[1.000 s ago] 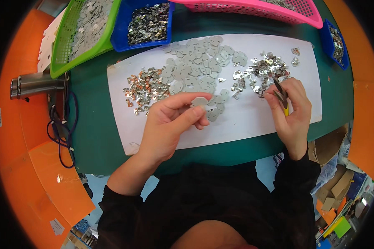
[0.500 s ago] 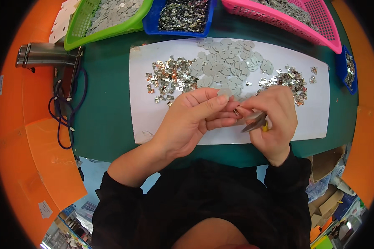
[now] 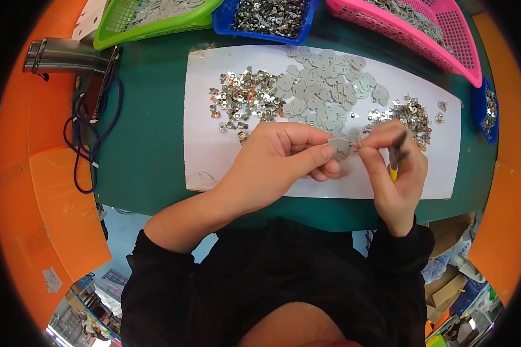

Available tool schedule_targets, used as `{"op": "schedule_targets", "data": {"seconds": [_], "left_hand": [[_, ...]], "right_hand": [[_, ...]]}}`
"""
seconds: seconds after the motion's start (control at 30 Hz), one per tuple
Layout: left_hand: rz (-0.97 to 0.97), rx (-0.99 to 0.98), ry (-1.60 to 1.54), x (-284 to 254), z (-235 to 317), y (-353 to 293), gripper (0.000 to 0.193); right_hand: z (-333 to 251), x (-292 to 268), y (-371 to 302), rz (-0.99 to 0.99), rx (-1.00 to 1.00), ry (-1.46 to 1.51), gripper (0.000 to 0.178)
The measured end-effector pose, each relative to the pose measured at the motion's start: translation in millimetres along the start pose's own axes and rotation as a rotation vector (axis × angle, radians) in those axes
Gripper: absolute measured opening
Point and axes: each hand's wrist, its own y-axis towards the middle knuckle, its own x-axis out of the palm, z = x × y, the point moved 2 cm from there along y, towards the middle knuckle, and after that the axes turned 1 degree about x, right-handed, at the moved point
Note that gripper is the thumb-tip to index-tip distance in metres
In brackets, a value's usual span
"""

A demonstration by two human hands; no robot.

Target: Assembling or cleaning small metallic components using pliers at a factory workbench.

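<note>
My left hand pinches a thin grey plate between thumb and forefinger, its other fingers curled beneath. Close beside the plate, the thumb and forefinger of my right hand press together on a small metal piece, too small to make out well. Tucked in the same hand is a tool with a dark metal end and a yellow grip; blur hides its exact kind. Behind both hands, a pile of similar grey plates lies between small shiny metal clips and another heap of small metal parts.
The piles lie on a white sheet over a green table. Along the back stand a green basket, a blue tray and a pink basket, all holding parts. A metal cylindrical device with a dark cord is at left.
My right hand has moved slightly right and turned, swinging the tool upright. My left hand has shifted a little right, with the plate now facing the right fingertips. The whole view has shifted slightly.
</note>
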Motion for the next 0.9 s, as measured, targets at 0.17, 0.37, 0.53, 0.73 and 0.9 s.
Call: {"op": "schedule_targets", "data": {"seconds": [0.17,0.37,0.53,0.73,0.9], "left_hand": [[-0.015,-0.038,0.061,0.5,2.8,1.5,0.02],[0.012,-0.043,0.05,1.0,-0.6,-0.5,0.019],[0.009,-0.048,0.04,3.6,-3.6,1.6,0.018],[0.03,0.05,0.181,2.9,-5.9,2.1,0.017],[-0.023,-0.016,-0.022,4.5,-4.4,0.1,0.019]], "right_hand": [[-0.7,2.8,3.2,-0.064,-0.023,-0.097,0.005],[-1.9,5.9,3.7,-0.04,-0.196,-0.244,0.009],[-5.8,8.2,2.4,0.071,-0.38,-0.433,0.018],[3.9,14.6,-3.7,0.224,-0.651,-0.64,0.031],[3.1,9.3,-7.5,0.161,-0.575,-0.579,0.035]]}}
